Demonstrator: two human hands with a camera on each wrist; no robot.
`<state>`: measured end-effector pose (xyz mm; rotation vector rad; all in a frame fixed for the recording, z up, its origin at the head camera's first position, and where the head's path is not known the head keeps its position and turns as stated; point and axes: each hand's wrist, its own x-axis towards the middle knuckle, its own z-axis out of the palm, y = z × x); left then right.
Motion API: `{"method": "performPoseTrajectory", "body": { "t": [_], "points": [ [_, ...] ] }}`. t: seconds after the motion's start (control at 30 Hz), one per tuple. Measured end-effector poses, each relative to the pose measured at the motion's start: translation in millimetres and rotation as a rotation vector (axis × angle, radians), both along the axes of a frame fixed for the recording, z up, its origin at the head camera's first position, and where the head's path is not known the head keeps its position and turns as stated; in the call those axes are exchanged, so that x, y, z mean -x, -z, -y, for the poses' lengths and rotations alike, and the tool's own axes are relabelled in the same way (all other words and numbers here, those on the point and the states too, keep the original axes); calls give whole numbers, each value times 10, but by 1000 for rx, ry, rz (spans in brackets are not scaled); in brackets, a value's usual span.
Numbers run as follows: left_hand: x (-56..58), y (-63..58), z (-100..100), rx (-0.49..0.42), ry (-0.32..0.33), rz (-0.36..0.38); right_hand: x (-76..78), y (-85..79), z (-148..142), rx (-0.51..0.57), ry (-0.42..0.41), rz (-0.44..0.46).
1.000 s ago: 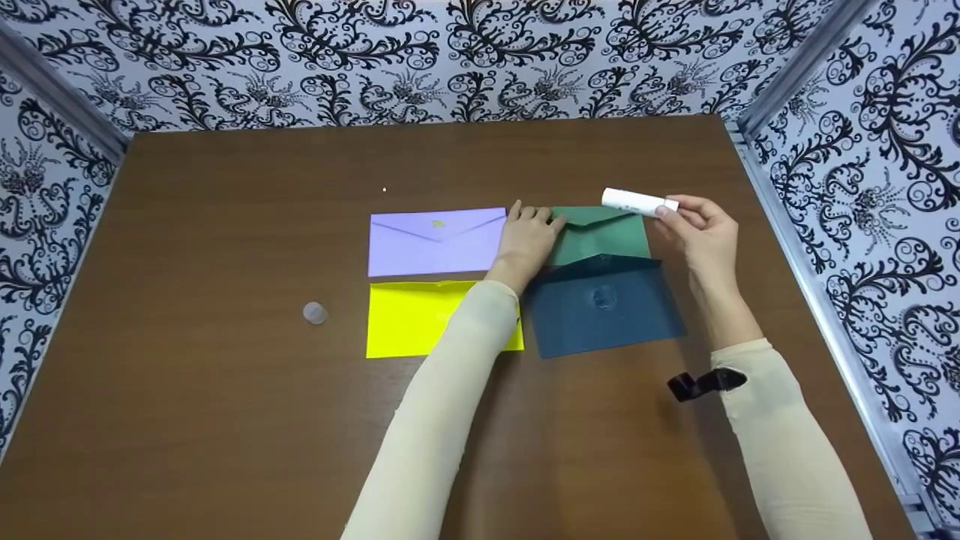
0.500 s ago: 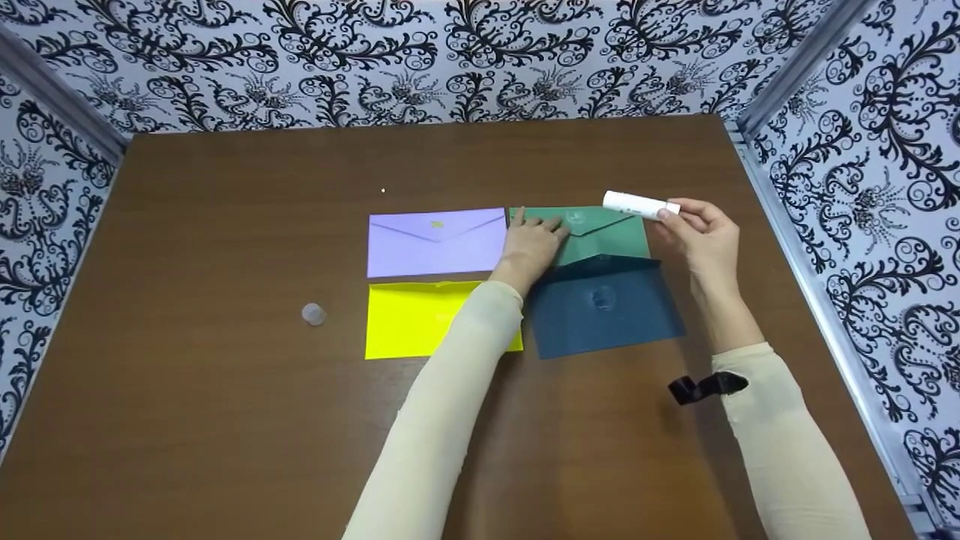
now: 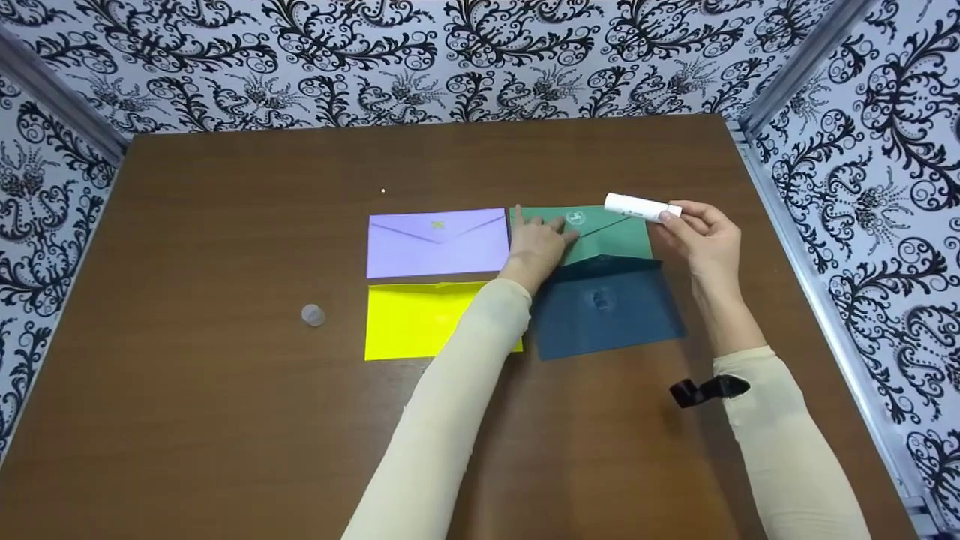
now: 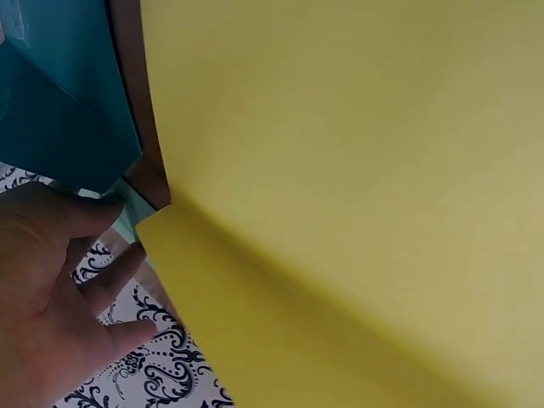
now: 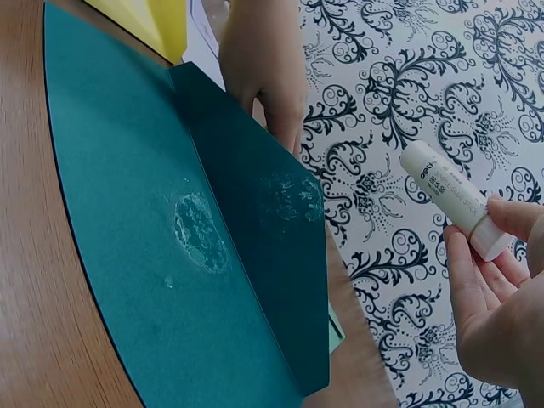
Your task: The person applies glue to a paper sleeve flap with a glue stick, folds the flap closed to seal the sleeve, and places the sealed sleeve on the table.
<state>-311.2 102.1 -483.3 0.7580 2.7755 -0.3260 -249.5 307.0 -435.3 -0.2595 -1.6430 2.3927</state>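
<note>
My left hand (image 3: 538, 244) lies with spread fingers on the left part of the green envelope (image 3: 626, 240). That envelope's flap is folded down, and a pale round mark shows near the fingertips. Between thumb and fingers, my right hand (image 3: 709, 236) pinches a white glue stick (image 5: 446, 191), tilted above the green envelope's right side. Nearer to me lies a dark teal envelope (image 3: 607, 315) with its flap partly raised. Wet-looking smears show on its body and flap in the right wrist view. A yellow envelope (image 4: 340, 127) fills much of the left wrist view, its flap lifted.
A lavender envelope (image 3: 435, 251) with a small gold mark lies left of the green one. A small greyish round cap-like piece (image 3: 313, 315) sits on the brown table (image 3: 225, 420) farther left. Patterned panels (image 3: 360, 60) border the table.
The green envelope's flap, raised before, now lies flat. My left hand has slid slightly right and toward me over it. The right hand with the glue stick has barely moved.
</note>
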Motion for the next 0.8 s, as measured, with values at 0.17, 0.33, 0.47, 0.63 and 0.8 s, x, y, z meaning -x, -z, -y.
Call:
{"method": "performPoseTrajectory", "body": {
  "t": [0.17,0.33,0.47,0.63,0.8],
  "points": [
    [6,-45,-48,26,2,4,-4,2,-15,13,0,14],
    [11,-59,-86,57,3,-1,-1,5,-11,16,1,18],
    [12,-39,-91,50,19,0,-4,1,-11,29,1,10],
    [18,-1,-63,8,58,37,-15,-4,-20,60,-15,3],
    [17,8,-59,-17,65,59,-22,-4,-33,65,-14,10]
  ]
}}
